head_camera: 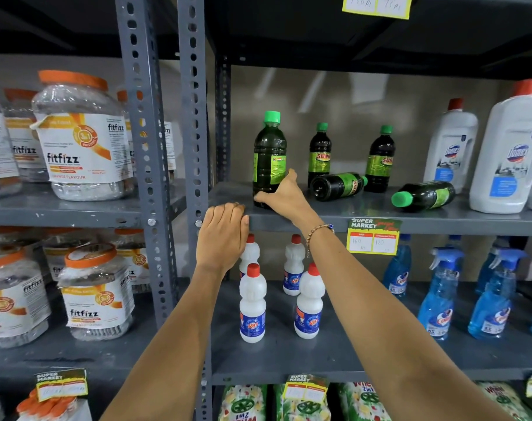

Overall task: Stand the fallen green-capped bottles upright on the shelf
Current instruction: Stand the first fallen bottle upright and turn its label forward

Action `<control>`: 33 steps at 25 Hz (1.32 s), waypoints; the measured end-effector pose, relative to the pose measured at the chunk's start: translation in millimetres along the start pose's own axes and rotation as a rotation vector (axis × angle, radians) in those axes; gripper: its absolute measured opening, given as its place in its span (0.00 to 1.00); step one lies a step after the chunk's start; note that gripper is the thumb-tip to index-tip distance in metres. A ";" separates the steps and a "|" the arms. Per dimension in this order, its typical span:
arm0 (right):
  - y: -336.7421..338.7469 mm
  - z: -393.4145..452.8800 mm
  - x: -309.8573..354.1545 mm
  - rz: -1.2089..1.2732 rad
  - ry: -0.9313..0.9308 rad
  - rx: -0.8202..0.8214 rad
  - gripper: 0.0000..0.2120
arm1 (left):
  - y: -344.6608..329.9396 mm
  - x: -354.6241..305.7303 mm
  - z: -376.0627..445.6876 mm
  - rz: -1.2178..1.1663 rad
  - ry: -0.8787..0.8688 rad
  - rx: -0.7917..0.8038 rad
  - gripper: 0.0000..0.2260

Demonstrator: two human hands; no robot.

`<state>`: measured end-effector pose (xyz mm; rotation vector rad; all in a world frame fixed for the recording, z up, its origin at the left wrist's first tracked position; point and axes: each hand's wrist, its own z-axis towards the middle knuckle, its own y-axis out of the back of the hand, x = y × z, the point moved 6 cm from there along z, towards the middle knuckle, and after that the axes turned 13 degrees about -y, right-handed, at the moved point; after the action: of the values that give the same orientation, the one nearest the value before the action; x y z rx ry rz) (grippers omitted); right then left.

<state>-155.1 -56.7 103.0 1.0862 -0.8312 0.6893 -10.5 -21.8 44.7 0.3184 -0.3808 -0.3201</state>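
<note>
Several dark bottles with green caps are on the grey shelf (380, 218). One upright bottle (268, 153) stands at the front left; my right hand (284, 196) grips its base. Two more stand upright at the back, one (319, 153) in the middle and one (380, 158) to its right. A fallen bottle (337, 186) lies on its side with its cap pointing right. Another fallen bottle (424, 196) lies further right, cap pointing left. My left hand (223, 235) rests on the shelf's front edge, fingers curled over it.
Large white bottles with red caps (501, 153) stand at the shelf's right end. A yellow price tag (373, 237) hangs on the shelf edge. Below stand small white bottles (252, 305) and blue spray bottles (441, 293). Orange-lidded jars (82, 138) fill the left rack behind a steel upright (195, 117).
</note>
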 end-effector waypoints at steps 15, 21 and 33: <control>7.3 -0.7 -3.6 -0.036 -0.008 -0.153 0.39 | 1.2 -0.9 0.0 0.008 -0.032 0.007 0.16; 5.7 0.9 -6.3 0.012 -0.016 -0.098 0.37 | 0.1 -1.0 -0.7 -0.004 -0.006 0.003 0.16; -0.4 3.2 -4.7 -0.036 0.009 -0.005 0.34 | -1.4 -1.2 -1.2 -0.001 0.003 -0.015 0.18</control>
<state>-158.0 -60.2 99.5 1.0906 -0.8038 0.6616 -11.4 -22.3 42.8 0.3043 -0.3754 -0.3234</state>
